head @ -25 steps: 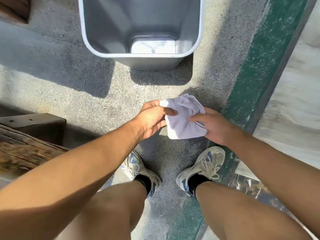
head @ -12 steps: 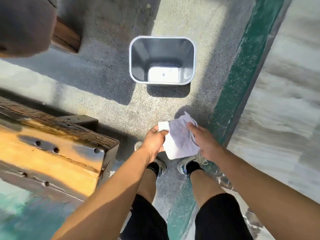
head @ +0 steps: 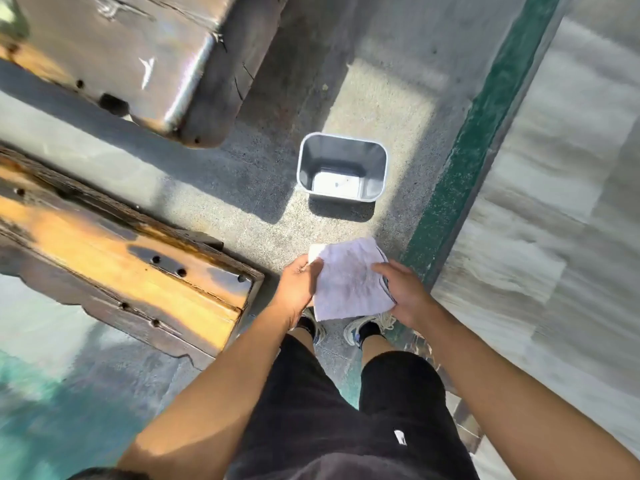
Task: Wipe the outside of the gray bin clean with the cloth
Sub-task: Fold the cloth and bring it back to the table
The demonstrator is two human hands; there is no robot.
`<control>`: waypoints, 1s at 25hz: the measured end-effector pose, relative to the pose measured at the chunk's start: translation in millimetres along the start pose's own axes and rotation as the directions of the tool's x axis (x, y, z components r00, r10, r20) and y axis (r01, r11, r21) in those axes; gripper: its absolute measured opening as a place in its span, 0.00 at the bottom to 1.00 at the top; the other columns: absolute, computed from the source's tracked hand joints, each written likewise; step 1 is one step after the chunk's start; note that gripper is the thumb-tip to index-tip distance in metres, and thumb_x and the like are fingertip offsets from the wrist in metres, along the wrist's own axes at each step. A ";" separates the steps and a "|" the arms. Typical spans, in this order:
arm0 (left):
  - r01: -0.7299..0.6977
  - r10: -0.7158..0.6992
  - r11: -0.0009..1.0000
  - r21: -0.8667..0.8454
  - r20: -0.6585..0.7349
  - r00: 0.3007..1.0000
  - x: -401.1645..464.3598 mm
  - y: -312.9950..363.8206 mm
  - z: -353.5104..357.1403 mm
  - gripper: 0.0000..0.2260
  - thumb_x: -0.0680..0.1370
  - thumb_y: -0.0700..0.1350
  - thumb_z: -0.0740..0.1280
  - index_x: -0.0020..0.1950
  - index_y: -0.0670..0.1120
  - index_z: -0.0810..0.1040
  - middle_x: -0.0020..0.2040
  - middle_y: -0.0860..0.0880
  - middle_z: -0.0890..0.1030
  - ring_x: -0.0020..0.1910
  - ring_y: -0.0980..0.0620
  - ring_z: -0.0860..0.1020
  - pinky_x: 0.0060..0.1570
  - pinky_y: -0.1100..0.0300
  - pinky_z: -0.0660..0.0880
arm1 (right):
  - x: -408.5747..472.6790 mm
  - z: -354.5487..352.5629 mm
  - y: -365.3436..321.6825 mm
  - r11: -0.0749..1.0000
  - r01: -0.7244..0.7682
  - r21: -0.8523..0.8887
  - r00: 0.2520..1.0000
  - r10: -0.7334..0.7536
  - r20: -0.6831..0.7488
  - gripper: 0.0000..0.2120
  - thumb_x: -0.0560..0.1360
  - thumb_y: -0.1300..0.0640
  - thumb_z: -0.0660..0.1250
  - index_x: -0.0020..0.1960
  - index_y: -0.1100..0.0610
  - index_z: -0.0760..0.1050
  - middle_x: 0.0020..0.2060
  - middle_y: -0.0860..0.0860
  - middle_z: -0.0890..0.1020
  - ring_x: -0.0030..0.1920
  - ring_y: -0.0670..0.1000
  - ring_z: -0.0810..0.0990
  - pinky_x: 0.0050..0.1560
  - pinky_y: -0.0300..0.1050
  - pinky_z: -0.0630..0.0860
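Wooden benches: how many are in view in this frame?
2. One wooden bench lies at the left, beside the person's left hand. The other bench is at the upper left, up and to the left of the gray bin. Both run past the frame edge.

A single wide-angle view comes from the person's head, looking steeply down past black shorts (head: 339, 410) to the feet and speckled floor (head: 242, 209) below. Both forearms reach in from the near edge. The gray bin (head: 341, 168) stands farther out, seen from above into its open mouth. Wooden benches (head: 114, 247) fill the left, a green strip (head: 460, 181) the right, and the edges are blurred.
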State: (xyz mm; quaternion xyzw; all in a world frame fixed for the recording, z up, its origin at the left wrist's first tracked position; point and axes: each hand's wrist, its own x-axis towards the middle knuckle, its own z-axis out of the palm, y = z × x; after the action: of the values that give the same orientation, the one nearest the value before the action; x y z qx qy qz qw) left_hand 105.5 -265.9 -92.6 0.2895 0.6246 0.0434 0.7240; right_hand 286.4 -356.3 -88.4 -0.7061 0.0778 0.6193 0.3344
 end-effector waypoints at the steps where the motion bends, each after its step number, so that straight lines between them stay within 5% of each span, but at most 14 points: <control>1: -0.002 0.003 0.999 -0.039 0.020 1.000 -15.6 5.5 -5.0 0.10 0.83 0.45 0.64 0.58 0.42 0.81 0.48 0.45 0.86 0.44 0.48 0.83 0.36 0.59 0.80 | -16.7 7.7 -3.4 1.000 0.014 0.002 1.000 -0.014 -0.002 0.06 0.79 0.57 0.68 0.53 0.52 0.84 0.50 0.55 0.88 0.49 0.56 0.87 0.56 0.58 0.82; 4: -0.040 0.041 0.998 -0.044 0.020 0.999 -54.1 15.5 -23.4 0.11 0.83 0.46 0.61 0.62 0.43 0.78 0.55 0.41 0.85 0.51 0.43 0.84 0.45 0.52 0.82 | -60.3 34.0 -12.6 0.999 0.033 -0.022 0.999 -0.034 -0.023 0.12 0.80 0.55 0.68 0.62 0.56 0.81 0.55 0.56 0.86 0.55 0.58 0.85 0.61 0.62 0.80; 7: -0.039 0.040 0.997 -0.073 0.014 0.999 -85.8 23.8 -46.8 0.12 0.80 0.50 0.64 0.60 0.46 0.79 0.55 0.41 0.86 0.53 0.41 0.85 0.47 0.48 0.81 | -87.8 62.4 -19.6 0.995 0.067 -0.080 0.996 -0.071 -0.048 0.15 0.80 0.53 0.67 0.64 0.58 0.78 0.57 0.57 0.85 0.56 0.58 0.84 0.56 0.55 0.80; 11: -0.051 0.054 0.991 -0.125 0.019 0.998 -103.3 38.3 -74.2 0.10 0.79 0.45 0.68 0.58 0.43 0.80 0.49 0.43 0.86 0.44 0.46 0.83 0.40 0.56 0.77 | -101.3 88.9 -33.8 0.986 0.141 -0.085 0.989 -0.144 -0.029 0.07 0.80 0.59 0.65 0.51 0.60 0.81 0.51 0.60 0.85 0.50 0.61 0.84 0.46 0.51 0.77; 14: -0.057 0.064 0.987 -0.152 0.039 0.997 -109.8 52.3 -84.8 0.09 0.81 0.42 0.64 0.60 0.48 0.78 0.49 0.47 0.86 0.46 0.48 0.83 0.32 0.60 0.77 | -106.1 100.0 -41.6 0.982 0.171 -0.083 0.984 -0.175 -0.040 0.06 0.77 0.65 0.64 0.44 0.60 0.78 0.41 0.58 0.83 0.39 0.57 0.81 0.35 0.43 0.72; 19: -0.057 0.056 0.990 -0.130 -0.016 0.998 -97.2 74.5 -87.9 0.12 0.82 0.43 0.63 0.65 0.50 0.77 0.56 0.45 0.86 0.53 0.43 0.84 0.37 0.54 0.80 | -91.8 111.7 -56.5 0.980 0.175 -0.096 0.981 -0.182 -0.068 0.05 0.77 0.65 0.65 0.44 0.60 0.79 0.41 0.58 0.84 0.42 0.57 0.82 0.41 0.45 0.73; 25: -0.098 0.079 0.986 -0.133 -0.144 0.986 -78.1 130.6 -73.8 0.09 0.83 0.41 0.61 0.61 0.48 0.77 0.47 0.45 0.86 0.37 0.48 0.81 0.28 0.61 0.74 | -62.5 121.2 -129.5 0.956 0.213 -0.201 0.977 -0.208 0.049 0.09 0.77 0.66 0.64 0.41 0.57 0.79 0.40 0.53 0.85 0.41 0.52 0.79 0.44 0.45 0.73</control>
State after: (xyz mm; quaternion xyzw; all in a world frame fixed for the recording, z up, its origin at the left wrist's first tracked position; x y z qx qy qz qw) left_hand 59.1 -163.9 34.1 0.2621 0.6552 0.1390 0.6947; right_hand 240.7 -207.5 17.0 -0.7326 -0.0667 0.5945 0.3247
